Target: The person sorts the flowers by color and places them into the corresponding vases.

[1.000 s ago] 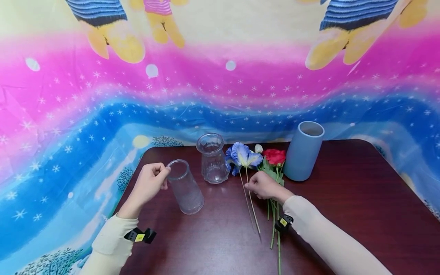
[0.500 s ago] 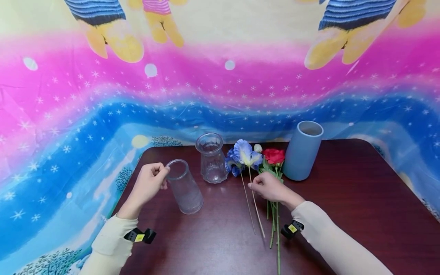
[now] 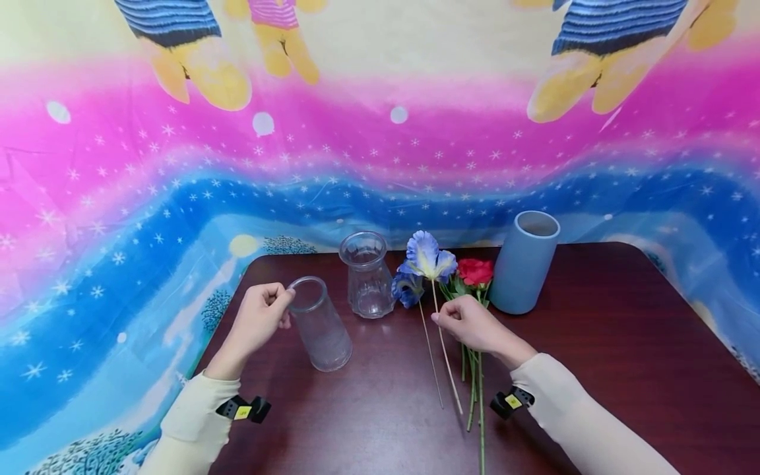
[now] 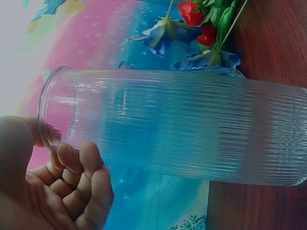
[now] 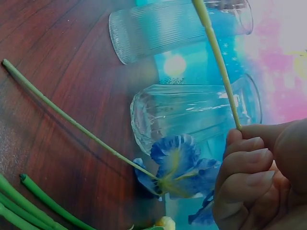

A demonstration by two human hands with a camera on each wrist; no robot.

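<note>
My left hand [image 3: 261, 315] pinches the rim of a ribbed clear glass vase [image 3: 325, 336] between thumb and fingers; the vase stands on the table. In the left wrist view the thumb overlaps the vase mouth [image 4: 48, 108]. My right hand [image 3: 469, 324] pinches the thin stem of a blue iris [image 3: 430, 260], bloom upward, above the table. A second blue iris [image 3: 408, 290] lies just left of it, its stem toward me. In the right wrist view the held stem [image 5: 221, 67] runs up from the fingertips, and the lying iris [image 5: 175, 163] shows behind.
A clear glass vase with a flared top [image 3: 369, 284] stands behind the ribbed one. Red roses [image 3: 475, 271] with long green stems [image 3: 481, 409] lie right of the irises, partly under my right hand. A tall blue-grey vase [image 3: 525, 270] stands at the back right of the dark table [image 3: 605, 343].
My right hand has shifted slightly to the right, and the held iris has risen away from the lying one. My left hand and the ribbed vase have stayed put.
</note>
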